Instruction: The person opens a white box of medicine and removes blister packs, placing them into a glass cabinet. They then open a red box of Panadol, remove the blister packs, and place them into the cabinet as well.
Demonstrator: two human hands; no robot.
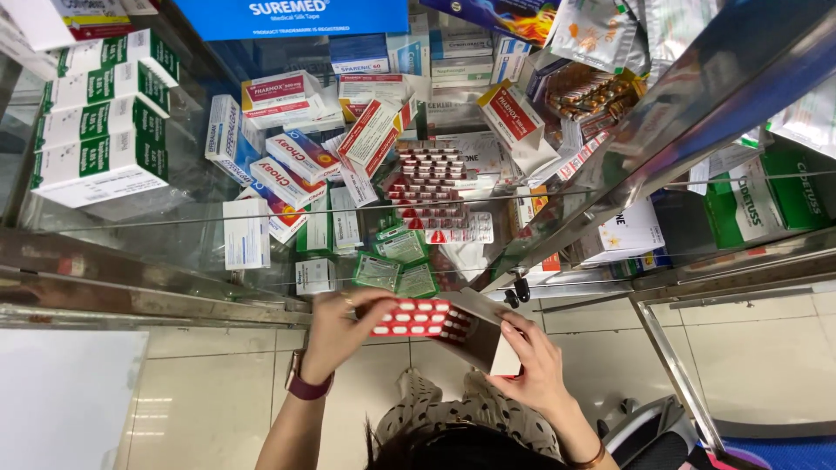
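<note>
— Head view, looking straight down: what have the hands got?

— The left hand (335,335), a dark band on its wrist, has its fingers closed on one end of a red blister strip (416,318), glossy foil with two rows of white oblong pills. The strip's other end sits in the mouth of a small box (481,335).

— And the right hand (533,370)?

— Curled round that box from below, gripping it. Plain card, pale and matt inside, with a red edge by the thumb; its flap stands open towards the cabinet.

— What lies behind?

— A glass cabinet (174,235) with metal rails, smooth and reflective. Inside, four white-and-green cartons (104,113) stacked at the left, a loose heap of red-and-white boxes, and a pile of red blister strips (431,187), too many and too overlapped to count. Three green foil sachets (396,261) lie near the front rail, just above the held strip.
</note>
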